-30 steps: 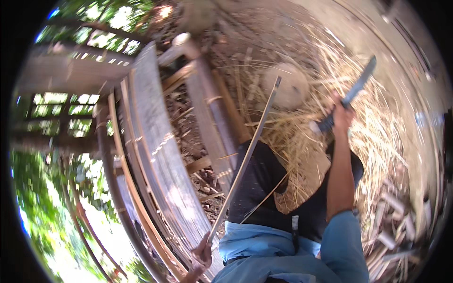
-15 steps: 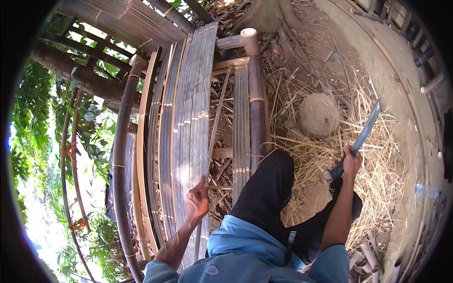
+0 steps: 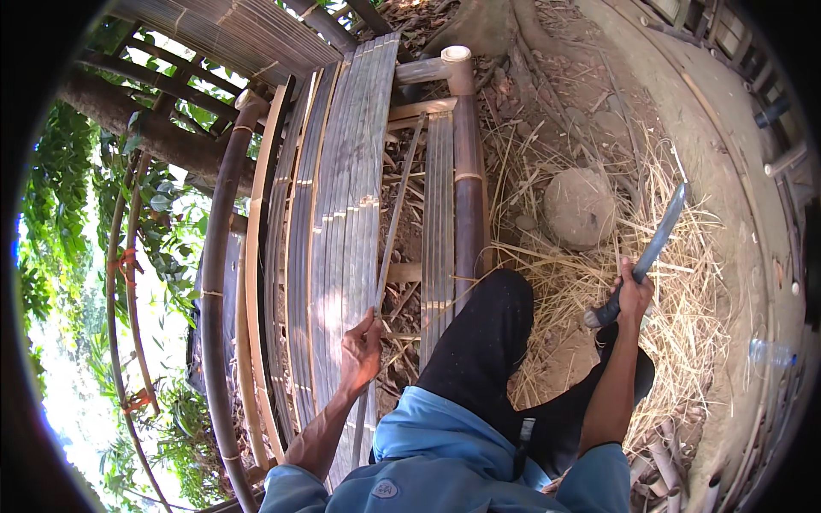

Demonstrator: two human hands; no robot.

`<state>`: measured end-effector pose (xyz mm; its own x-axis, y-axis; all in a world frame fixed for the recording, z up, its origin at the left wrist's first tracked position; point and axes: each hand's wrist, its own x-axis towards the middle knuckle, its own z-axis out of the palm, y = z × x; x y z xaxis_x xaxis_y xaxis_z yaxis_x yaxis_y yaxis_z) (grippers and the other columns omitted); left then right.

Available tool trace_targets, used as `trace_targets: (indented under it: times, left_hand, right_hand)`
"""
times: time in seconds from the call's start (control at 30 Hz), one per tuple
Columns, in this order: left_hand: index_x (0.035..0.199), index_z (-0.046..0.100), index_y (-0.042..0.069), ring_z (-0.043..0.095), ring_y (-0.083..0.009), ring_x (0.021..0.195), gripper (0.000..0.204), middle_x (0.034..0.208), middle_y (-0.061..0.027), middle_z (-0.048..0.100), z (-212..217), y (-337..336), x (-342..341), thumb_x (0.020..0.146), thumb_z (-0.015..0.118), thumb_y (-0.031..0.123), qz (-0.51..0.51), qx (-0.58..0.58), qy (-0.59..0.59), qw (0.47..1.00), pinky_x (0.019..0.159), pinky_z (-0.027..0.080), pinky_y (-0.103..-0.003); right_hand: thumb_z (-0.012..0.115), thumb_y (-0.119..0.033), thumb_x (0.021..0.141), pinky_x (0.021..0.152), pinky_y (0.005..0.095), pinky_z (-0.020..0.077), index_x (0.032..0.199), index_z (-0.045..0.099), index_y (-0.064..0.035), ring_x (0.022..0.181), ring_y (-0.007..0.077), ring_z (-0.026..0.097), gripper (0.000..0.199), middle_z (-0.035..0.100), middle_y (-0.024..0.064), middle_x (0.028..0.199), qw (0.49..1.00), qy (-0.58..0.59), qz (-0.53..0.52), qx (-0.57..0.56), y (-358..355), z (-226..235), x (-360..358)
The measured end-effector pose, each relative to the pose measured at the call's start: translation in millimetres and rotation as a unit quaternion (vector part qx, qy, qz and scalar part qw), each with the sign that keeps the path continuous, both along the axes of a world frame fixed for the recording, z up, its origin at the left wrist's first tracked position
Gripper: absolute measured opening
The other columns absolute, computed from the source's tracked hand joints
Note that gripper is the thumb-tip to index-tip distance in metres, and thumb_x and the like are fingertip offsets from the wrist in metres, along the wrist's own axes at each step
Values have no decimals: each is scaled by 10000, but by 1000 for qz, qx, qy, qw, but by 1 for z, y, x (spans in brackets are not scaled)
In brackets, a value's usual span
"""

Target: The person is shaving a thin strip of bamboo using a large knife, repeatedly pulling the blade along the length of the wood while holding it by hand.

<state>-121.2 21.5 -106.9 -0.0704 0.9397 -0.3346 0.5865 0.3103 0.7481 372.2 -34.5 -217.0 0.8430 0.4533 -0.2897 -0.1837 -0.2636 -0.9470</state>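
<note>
My left hand [image 3: 361,350] grips a long thin bamboo strip [image 3: 396,224] that runs up and away over the slatted bamboo platform [image 3: 342,214]. My right hand [image 3: 634,293] is shut on the dark handle of a long knife [image 3: 650,250], blade raised up to the right over the straw. My legs in black trousers [image 3: 479,350] lie between the two hands, one knee beside the thick bamboo post [image 3: 466,171].
A round grey stone [image 3: 580,207] sits in dry straw [image 3: 684,342] and bamboo shavings on the dirt ground. Curved bamboo poles [image 3: 218,282] edge the platform at left, with green foliage beyond. A clear plastic bottle [image 3: 770,352] lies at far right; short bamboo offcuts [image 3: 663,445] lie lower right.
The view has swung down and left across the platform. My left hand has slid up the bamboo strip, which now lies lower over the slats. My right hand still holds the knife raised.
</note>
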Motion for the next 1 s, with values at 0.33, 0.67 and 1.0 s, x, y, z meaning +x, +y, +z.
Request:
trace_targets:
  times: [0.33, 0.67, 1.0]
  left_hand:
    - [1393, 544, -90, 387, -40, 509, 508, 560, 31, 455, -8, -2, -9, 1019, 560, 253, -10, -13, -17, 1000, 434, 290, -296]
    - [1426, 533, -44, 448, -45, 455, 483, 552, 15, 499, 31, 11, 1, 1022, 577, 217, 0, -50, -80, 996, 424, 345, -285]
    - [1457, 510, -18, 473, -64, 455, 488, 591, 9, 516, 86, 33, -8, 1020, 589, 185, -6, -90, -106, 990, 414, 378, -273]
  right_hand:
    - [598, -337, 1036, 620, 334, 500, 1153, 689, -70, 649, 139, 635, 306, 642, 34, 733, 936, -172, 291, -98, 40, 87, -91]
    - [613, -211, 990, 666, 488, 549, 1206, 642, -49, 776, 398, 695, 271, 713, 204, 860, 741, -383, 532, -145, 101, 111, -196]
    - [624, -219, 978, 658, 499, 550, 1047, 644, -28, 770, 391, 699, 204, 712, 198, 857, 733, -409, 535, -96, 109, 110, -206]
